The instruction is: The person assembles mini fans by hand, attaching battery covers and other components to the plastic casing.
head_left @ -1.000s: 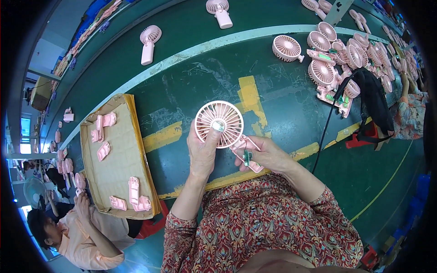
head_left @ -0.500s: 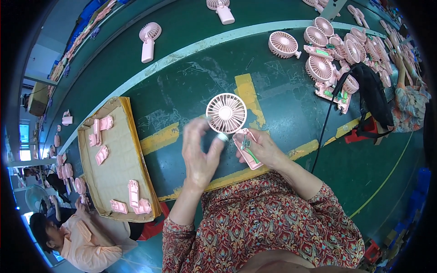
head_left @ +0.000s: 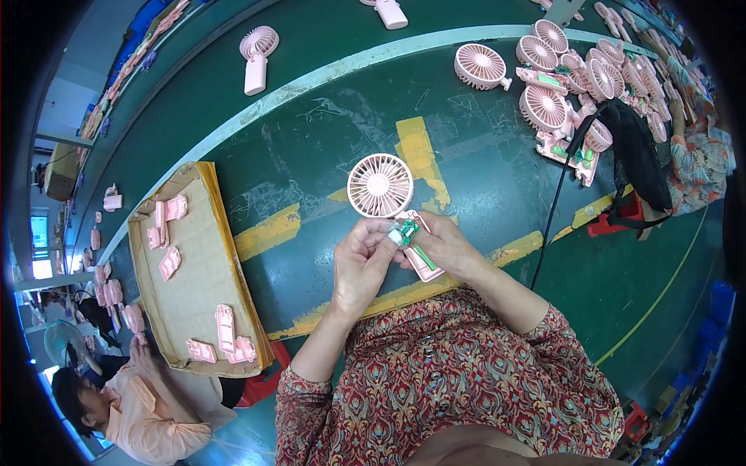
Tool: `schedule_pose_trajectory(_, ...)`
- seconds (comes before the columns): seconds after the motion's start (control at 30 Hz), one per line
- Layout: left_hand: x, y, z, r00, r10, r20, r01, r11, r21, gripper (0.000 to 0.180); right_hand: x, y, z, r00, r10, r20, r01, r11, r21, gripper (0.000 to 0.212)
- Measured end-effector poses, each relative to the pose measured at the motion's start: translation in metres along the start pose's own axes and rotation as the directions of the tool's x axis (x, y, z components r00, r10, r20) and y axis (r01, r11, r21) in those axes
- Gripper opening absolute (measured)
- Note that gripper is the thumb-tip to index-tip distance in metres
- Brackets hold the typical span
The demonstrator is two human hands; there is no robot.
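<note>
A pink handheld fan lies in front of me, its round grille pointing away and its handle shell opened up. Inside the shell show a green circuit board and a green strip. My right hand grips the handle from the right, thumb over its upper part. From the left, my left hand pinches at the circuit board's edge; its thumb has a white wrap around the tip. The left fingertips are partly hidden behind the board.
A cardboard tray holding several pink shell pieces stands at the left. Fan heads and opened handles pile up at the right, beside a black bag and a cable. Finished-looking fans lie beyond the pale rail. Co-workers sit on both sides.
My left hand has moved right, from beside the grille down to the circuit board, and its fingers have closed there. The board now sits turned face up under both thumbs.
</note>
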State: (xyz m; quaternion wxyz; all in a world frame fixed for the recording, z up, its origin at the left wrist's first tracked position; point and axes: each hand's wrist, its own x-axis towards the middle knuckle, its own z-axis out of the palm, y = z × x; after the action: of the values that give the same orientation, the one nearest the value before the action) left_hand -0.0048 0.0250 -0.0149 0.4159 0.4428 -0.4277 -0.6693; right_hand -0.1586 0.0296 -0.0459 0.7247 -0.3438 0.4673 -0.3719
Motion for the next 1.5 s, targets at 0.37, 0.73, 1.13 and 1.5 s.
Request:
schedule_pose_trajectory(0.37, -0.004, 0.015, -0.004, 0.977, 0.196, 0.080, -0.201, 0.744, 0.638, 0.015, -0.005, -0.004, -0.004, 0.999, 0.049, 0.013, -0.049, 0.999, 0.002, 0.026)
schedule_pose_trajectory(0.73, -0.002, -0.002, -0.004, 0.860, 0.465, 0.213, -0.421, 0.409, 0.809, 0.009, -0.008, -0.009, -0.009, 0.987, 0.157, 0.018, -0.153, 0.921, 0.357, 0.048)
schedule_pose_trajectory(1.13, 0.000, -0.010, -0.004, 0.947, 0.310, 0.088, -0.277, 0.642, 0.715, 0.007, -0.008, -0.007, -0.011, 0.991, 0.117, 0.061, -0.131, 0.918, 0.374, 0.036)
schedule_pose_trajectory(1.5, 0.004, -0.005, -0.002, 0.910, 0.360, 0.204, -0.369, 0.481, 0.795, 0.010, -0.008, -0.003, -0.010, 0.991, 0.118, 0.062, -0.132, 0.927, 0.350, 0.035)
